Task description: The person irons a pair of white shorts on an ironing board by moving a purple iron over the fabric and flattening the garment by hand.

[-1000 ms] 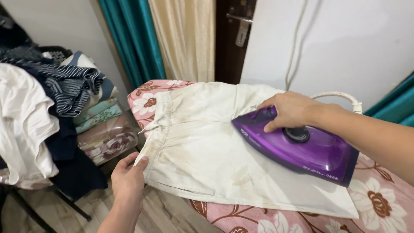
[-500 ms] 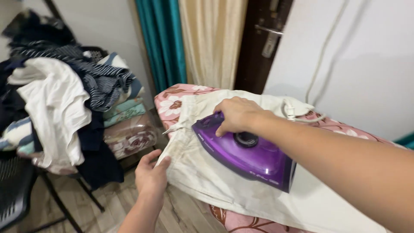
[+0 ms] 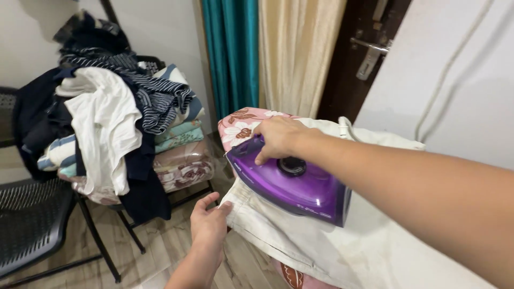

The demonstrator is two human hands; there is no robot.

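You pressed a purple iron on cream trousers at the end of the ironing board.

Your right hand (image 3: pixel 278 138) had its grip closed over the handle of the iron (image 3: pixel 289 182), which lay flat on the trousers (image 3: pixel 300 241) near the narrow end of the floral ironing board (image 3: pixel 238 120). Your left hand (image 3: pixel 209 222) pinched the trousers' edge at the board's near side. A pile of clothes (image 3: pixel 112 118) lay on a chair to the left.
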